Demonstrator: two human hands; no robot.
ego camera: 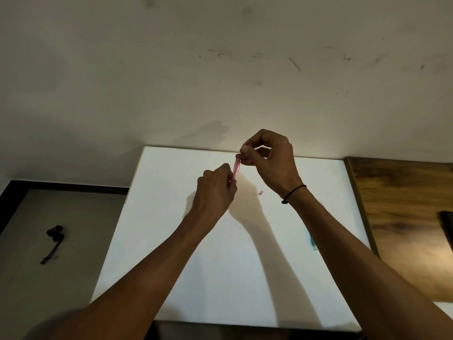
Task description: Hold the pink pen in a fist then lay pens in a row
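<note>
A thin pink pen barrel (pixel 236 169) is held upright above a white table (pixel 171 241). My left hand (pixel 215 190) grips its lower end with curled fingers. My right hand (pixel 269 160) pinches its top end between thumb and forefinger; a black band circles that wrist. A small pink piece (pixel 261 192) lies on the table just right of the hands. What sits at the barrel's top is too small to make out.
A greenish pen-like item (pixel 313 242) lies near the table's right edge, partly behind my right forearm. A wooden surface (pixel 404 217) adjoins on the right. On the grey floor at left lies a black strap (pixel 54 241). A scuffed wall stands behind.
</note>
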